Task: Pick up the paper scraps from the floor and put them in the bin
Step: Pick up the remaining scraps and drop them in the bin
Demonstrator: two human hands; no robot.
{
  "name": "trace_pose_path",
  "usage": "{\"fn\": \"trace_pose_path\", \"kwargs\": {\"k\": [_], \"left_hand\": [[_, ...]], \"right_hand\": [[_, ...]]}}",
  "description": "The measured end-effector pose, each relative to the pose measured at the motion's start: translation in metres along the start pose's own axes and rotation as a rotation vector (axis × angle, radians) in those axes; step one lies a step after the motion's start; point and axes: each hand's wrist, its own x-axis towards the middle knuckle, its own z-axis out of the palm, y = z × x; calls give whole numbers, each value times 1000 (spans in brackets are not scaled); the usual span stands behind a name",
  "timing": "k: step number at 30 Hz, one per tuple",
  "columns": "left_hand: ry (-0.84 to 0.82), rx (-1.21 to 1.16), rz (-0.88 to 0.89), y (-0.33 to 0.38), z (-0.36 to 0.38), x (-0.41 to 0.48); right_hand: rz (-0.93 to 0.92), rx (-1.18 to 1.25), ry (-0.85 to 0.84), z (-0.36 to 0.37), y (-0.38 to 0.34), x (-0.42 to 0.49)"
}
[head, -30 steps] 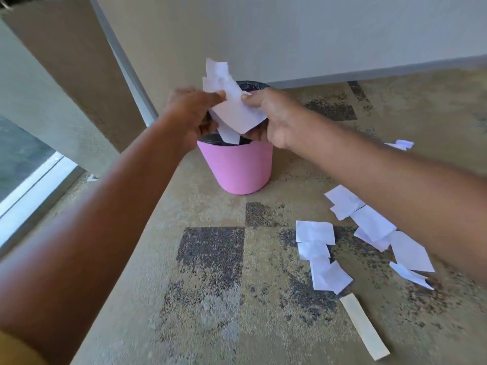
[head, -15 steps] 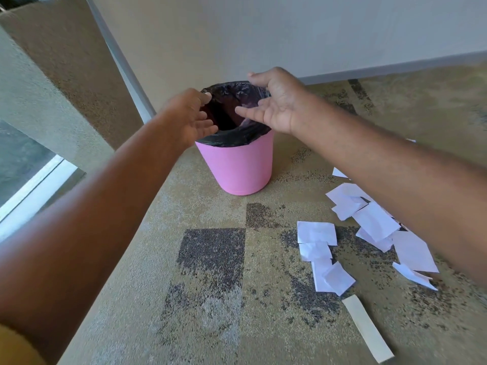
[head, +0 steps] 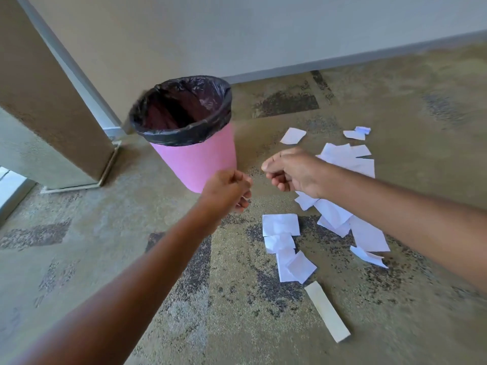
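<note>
View: head camera, forward and down.
Just changed: left hand [head: 226,191] and right hand [head: 292,171], a second ago gripping a bunch of paper over the round pink plastic bin [head: 200,164], half a second ago spread empty above its rim, now drawn back from it and lower, toward the floor.
Meaning for the task: one handful delivered, judging by the empty hands; bin contents lost in the dark of the liner; much paper left to gather, so likely not past halfway.
Bin: black bag liner folded over the rim; upright on the patterned carpet floor [head: 105,259], at its far edge by the foot of the pale wall [head: 263,35], beside a beige pillar [head: 52,101].
Paper: white torn paper scraps [head: 280,225] flat on the carpet right of the bin, loosely overlapping; one cream paper strip [head: 326,310] nearest the camera, just apart from them.
Left hand: in front of the bin's base, fingers curled to the palm, nothing seen in it, touching nothing.
Right hand: above the far part of the scatter, fingers curled, thumb against forefinger, no paper visible in the grip.
Next, as a guess: down to the nearest scraps for another handful.
</note>
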Motion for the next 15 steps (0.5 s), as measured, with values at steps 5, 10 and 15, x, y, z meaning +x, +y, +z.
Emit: {"fn": "trace_pose_path", "kwargs": {"k": [5,10,15], "left_hand": [[-154,398,26,-66,65,-16],[-164,656,80,-112,113,-38],[-37,769,15,-119,145,-49]], "right_hand": [[166,-258,-35,-36,75,-24],[254,-565,-120,-41,128,-63],[240,-986,-210,-34,162,-95]]}}
